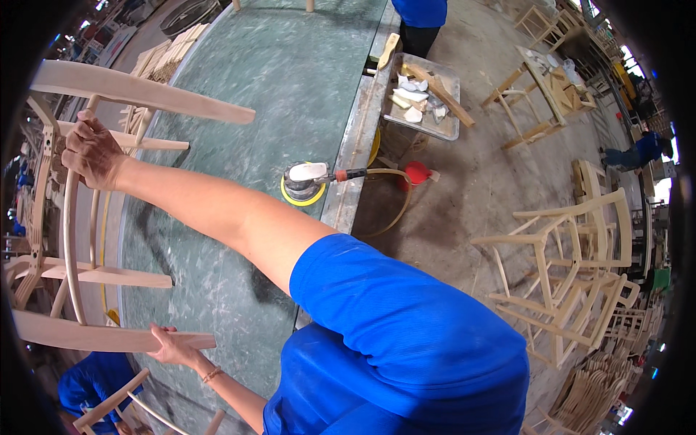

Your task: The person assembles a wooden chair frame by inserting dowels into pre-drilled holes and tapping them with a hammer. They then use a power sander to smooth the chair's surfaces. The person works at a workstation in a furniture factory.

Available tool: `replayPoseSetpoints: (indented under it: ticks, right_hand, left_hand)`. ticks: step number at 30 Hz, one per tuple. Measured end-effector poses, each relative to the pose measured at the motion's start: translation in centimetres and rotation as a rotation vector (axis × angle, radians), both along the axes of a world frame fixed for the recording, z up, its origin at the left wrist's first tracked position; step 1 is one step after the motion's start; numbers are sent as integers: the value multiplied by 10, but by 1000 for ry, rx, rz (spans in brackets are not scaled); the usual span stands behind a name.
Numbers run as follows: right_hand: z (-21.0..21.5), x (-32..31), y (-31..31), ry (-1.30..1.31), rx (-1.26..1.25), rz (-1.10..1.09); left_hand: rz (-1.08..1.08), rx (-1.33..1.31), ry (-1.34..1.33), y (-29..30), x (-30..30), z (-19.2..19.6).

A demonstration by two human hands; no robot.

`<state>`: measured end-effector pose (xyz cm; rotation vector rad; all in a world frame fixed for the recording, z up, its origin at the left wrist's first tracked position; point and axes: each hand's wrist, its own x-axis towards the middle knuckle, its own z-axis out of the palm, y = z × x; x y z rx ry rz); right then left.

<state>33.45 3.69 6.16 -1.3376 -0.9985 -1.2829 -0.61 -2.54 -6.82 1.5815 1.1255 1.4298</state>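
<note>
Item: unfinished pale wooden chair frame (65, 239) at frame left on our green worktop (290, 80), right hand (93, 154) fingers wrapped round its rail, left hand (172, 346) fingers curled under a leg; repositioning step, next needing firm support.

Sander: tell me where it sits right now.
In the head view the sander rests on the green table near its right edge, right of the wooden chair frame, untouched by either hand.
</note>
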Motion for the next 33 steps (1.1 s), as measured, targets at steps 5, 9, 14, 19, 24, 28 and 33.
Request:
replayPoseSetpoints:
  ticks: [5, 9, 14, 19, 24, 28, 33]
  right_hand:
    - [0, 1, 0, 13, 26, 75]
    - [0, -3, 1, 4, 3, 62]
    - [2, 1, -5, -1, 62, 167]
    - [7, 1, -16, 19, -22, 266]
    - [19, -6, -26, 36, -32, 272]
    - [20, -11, -30, 65, -86, 258]
    - [17, -12, -39, 85, -128, 252]
  left_hand:
    - [13, -8, -24, -2, 3, 1]
    - [20, -22, -18, -5, 1, 3]
    - [57, -35, 4, -9, 8, 9]
    - [70, 2, 12, -4, 6, 4]
    - [75, -22, 20, -5, 7, 10]
    - [104, -53, 12, -10, 8, 14]
    - [100, -104, 42, -16, 5, 14]
